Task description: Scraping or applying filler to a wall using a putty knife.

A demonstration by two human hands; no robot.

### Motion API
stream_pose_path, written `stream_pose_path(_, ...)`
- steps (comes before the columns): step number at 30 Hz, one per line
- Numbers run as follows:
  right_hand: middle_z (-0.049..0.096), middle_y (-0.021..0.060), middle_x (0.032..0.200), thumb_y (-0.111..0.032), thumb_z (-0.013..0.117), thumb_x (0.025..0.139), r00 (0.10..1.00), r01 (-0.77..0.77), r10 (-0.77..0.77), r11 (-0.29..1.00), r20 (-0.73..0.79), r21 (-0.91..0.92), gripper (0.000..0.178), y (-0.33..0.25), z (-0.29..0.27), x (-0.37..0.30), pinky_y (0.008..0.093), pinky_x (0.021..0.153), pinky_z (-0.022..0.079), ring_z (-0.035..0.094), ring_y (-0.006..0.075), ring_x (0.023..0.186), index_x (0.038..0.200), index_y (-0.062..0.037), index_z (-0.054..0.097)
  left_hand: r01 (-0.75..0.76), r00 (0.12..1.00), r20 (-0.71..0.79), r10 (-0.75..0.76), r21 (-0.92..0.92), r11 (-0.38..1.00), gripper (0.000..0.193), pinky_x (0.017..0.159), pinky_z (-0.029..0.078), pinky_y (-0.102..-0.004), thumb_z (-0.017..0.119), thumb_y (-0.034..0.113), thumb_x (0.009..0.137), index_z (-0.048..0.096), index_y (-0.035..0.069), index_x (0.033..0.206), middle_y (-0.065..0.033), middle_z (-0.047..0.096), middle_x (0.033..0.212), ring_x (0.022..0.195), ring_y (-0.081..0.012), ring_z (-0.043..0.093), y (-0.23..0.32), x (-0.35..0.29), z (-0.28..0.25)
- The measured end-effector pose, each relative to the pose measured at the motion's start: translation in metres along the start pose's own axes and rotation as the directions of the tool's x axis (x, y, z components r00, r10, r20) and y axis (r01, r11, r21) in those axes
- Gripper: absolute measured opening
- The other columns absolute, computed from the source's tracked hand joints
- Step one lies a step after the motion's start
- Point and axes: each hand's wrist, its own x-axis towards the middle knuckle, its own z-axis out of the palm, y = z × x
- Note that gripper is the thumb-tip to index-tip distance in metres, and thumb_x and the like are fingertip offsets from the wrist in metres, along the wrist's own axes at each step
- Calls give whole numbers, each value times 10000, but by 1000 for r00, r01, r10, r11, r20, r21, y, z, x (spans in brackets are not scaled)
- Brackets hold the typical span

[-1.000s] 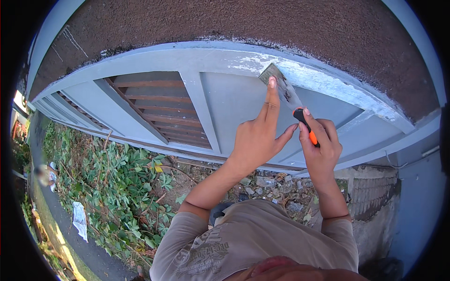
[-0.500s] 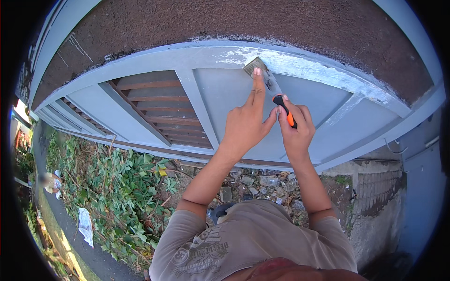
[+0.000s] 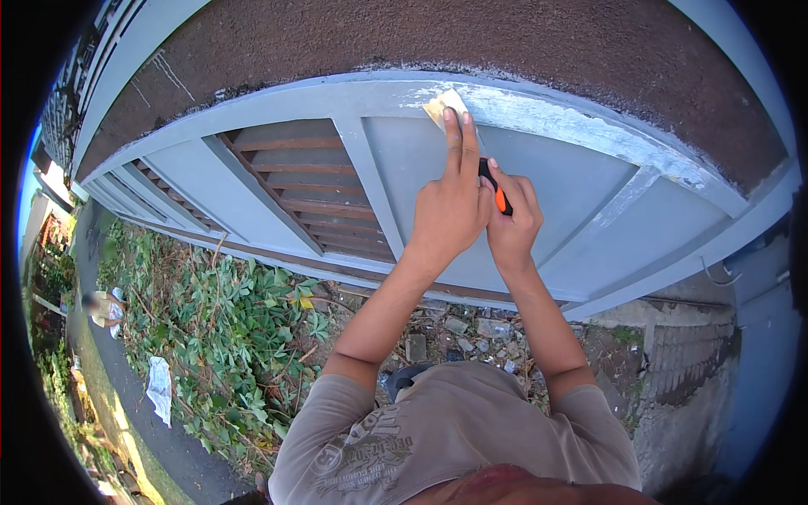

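My right hand point(image 3: 516, 229) is closed around the black and orange handle of a scraper point(image 3: 502, 201). The wide blade lies against a grey-blue painted rail point(image 3: 252, 101), and its face catches bright light. Two outstretched fingers of my left hand point(image 3: 453, 212) press on the blade; its thumb side sits right beside my right hand, and its other fingers are partly hidden. Right of the blade, the rail has a long rough whitish patch point(image 3: 572, 124) of worn paint. Left of it the paint looks mostly smooth.
Brown rough wall point(image 3: 505, 38) rises above the rail. Below are grey panels point(image 3: 522, 172) and a slatted opening point(image 3: 295, 172). Leafy plants point(image 3: 210, 328) and rubble point(image 3: 484, 328) cover the ground underneath. A person point(image 3: 105, 310) is far left by a paved path point(image 3: 181, 438).
The scraper blade has shifted slightly left along the rail and now reflects light. My left hand has a second finger on the blade, and my right hand has moved left, closer to it.
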Motion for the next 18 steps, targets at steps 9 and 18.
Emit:
stream_pose_path(9, 671, 112, 910, -13, 756, 869, 986, -62, 51, 996, 160, 61, 328, -14, -9, -8, 312, 652, 519, 657, 192, 746, 1192, -63, 726, 20, 998, 57, -13, -139, 990, 911, 559, 535, -415, 580, 98, 837, 85, -84, 1580, -314, 449, 1490, 839, -431, 692, -13, -36, -35)
stream_pose_path(18, 563, 83, 1222, 30, 637, 937, 698, -621, 446, 766, 560, 163, 534, 14, -73, -46, 218, 672, 481, 575, 83, 792, 1446, -40, 491, 37, 999, -28, -43, -213, 976, 822, 612, 554, -358, 638, 142, 889, 223, -10, 1583, -162, 554, 1452, 807, -312, 721, -32, -109, -21)
